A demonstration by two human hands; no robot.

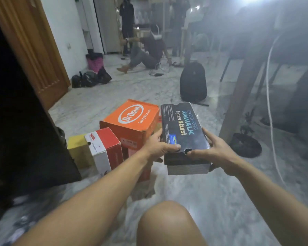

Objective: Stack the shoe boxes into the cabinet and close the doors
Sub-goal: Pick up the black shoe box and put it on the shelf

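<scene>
A black shoe box [183,128] with teal and orange lettering is held above the marble floor. My left hand [160,146] grips its near left edge, thumb on the lid. My right hand [213,150] grips its near right corner. Left of it an orange box [132,121] sits on top of other boxes. A red and white box [105,150] and a yellow box [78,151] stand beside that stack. The dark cabinet [21,130] fills the left side, its wooden door [36,50] swung open; the inside is too dark to see.
A black backpack [193,82] stands on the floor behind the boxes. A person [149,52] sits on the floor farther back, near black bags [91,79]. A wooden table leg [242,89] and a white cable [270,103] are on the right. My knee [169,224] is at the bottom.
</scene>
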